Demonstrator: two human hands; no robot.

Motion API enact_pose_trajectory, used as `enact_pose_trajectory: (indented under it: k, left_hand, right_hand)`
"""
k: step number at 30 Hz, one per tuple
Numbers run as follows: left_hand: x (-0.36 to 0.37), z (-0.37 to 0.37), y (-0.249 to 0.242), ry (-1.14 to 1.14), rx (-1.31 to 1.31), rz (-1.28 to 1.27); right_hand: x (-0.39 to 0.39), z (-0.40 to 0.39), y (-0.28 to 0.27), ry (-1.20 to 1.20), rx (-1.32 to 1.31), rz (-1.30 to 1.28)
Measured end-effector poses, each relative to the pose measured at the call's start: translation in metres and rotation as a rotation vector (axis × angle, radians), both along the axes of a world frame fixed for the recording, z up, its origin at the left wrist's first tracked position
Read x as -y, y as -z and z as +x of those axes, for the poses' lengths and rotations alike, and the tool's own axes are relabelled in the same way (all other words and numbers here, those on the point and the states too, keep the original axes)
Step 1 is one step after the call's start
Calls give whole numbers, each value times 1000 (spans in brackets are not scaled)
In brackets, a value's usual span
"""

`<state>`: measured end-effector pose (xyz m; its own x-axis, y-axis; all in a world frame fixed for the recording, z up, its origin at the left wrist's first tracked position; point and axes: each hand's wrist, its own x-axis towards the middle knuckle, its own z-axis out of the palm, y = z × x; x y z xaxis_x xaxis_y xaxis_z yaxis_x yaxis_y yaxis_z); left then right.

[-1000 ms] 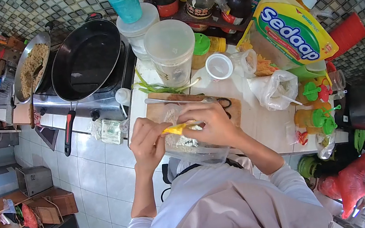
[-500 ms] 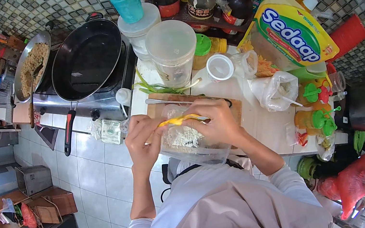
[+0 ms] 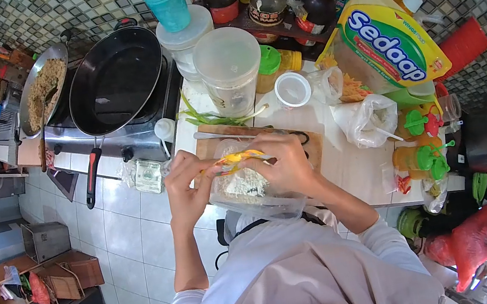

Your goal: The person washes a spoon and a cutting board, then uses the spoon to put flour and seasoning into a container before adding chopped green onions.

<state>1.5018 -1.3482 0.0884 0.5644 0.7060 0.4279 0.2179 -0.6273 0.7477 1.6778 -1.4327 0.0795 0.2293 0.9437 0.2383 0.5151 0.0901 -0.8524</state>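
A small yellow seasoning sachet (image 3: 236, 159) is stretched between my two hands. My left hand (image 3: 183, 181) pinches its left end, and my right hand (image 3: 284, 156) grips the right end. Directly below sits a clear plastic container (image 3: 281, 208), partly hidden by my hands. Inside it lies a heap of white powder (image 3: 245, 183) with coarser pale bits around it. Behind the container is a wooden cutting board (image 3: 316, 151). Across the board lies a metal utensil (image 3: 224, 134), and black scissors handles (image 3: 301, 136) show beside my right hand.
At the left, a black frying pan (image 3: 114, 83) and a wok of brown food (image 3: 45, 82) sit on the stove (image 3: 75, 139). Green onions (image 3: 208, 118), a tall plastic canister (image 3: 229, 70) and a small white tub (image 3: 293, 90) stand behind the board. Spice jars (image 3: 410, 156) are at right.
The sachet has turned so that more of its printed face shows. The powder heap below looks whiter and larger. Both hands stay nearly in place.
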Motion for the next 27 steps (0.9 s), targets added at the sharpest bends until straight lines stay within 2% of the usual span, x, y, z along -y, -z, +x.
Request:
enact_pose_trajectory:
  k: [1, 4, 5, 6, 7, 8, 9, 10, 12, 16, 18, 19, 21, 23, 25, 26, 27]
  left_hand:
    - [-2, -2, 0, 55, -3, -95]
    - [0, 0, -3, 114, -32, -126]
    - [2, 0, 1, 113, -33, -126]
    - [5, 1, 7, 71, 73, -387]
    - [8, 2, 10, 29, 181, -648]
    - [11, 3, 10, 29, 181, -648]
    - [13, 5, 6, 7, 265, -784]
    - [14, 6, 4, -16, 349, -919]
    - [15, 7, 5, -31, 349, -927]
    - [17, 10, 7, -62, 374, -894]
    - [17, 11, 5, -71, 353, -918]
    - [17, 11, 4, -77, 332, -943]
    - [16, 13, 6, -71, 307, -940]
    - [14, 15, 9, -62, 284, -936]
    - [13, 16, 11, -151, 84, -572]
    - [15, 18, 9, -149, 82, -572]
    - [19, 21, 4, -211, 119, -412]
  right_hand:
    - [-1, 1, 2, -1, 0, 3]
    - [-2, 4, 4, -35, 7, 79]
    - [-2, 4, 1, -64, -105, 42]
    - [-3, 4, -1, -92, -217, 6]
    - [-3, 5, -3, -92, -217, 6]
    - [-2, 8, -4, -113, -432, -94]
    - [-2, 10, -5, -134, -647, -195]
    - [-1, 13, -6, -135, -647, -195]
    - [0, 19, -7, -167, -534, -353]
    - [1, 16, -10, -139, -435, -324]
    - [-2, 11, 2, -141, -734, -163]
    - [-1, 11, 0, -142, -735, -163]
    - [0, 12, -9, -96, -1012, -358]
    - [1, 12, -6, -95, -966, -313]
    - [2, 9, -3, -92, -923, -271]
    - [2, 8, -2, -37, -881, -238]
    - [2, 7, -1, 17, -838, -205]
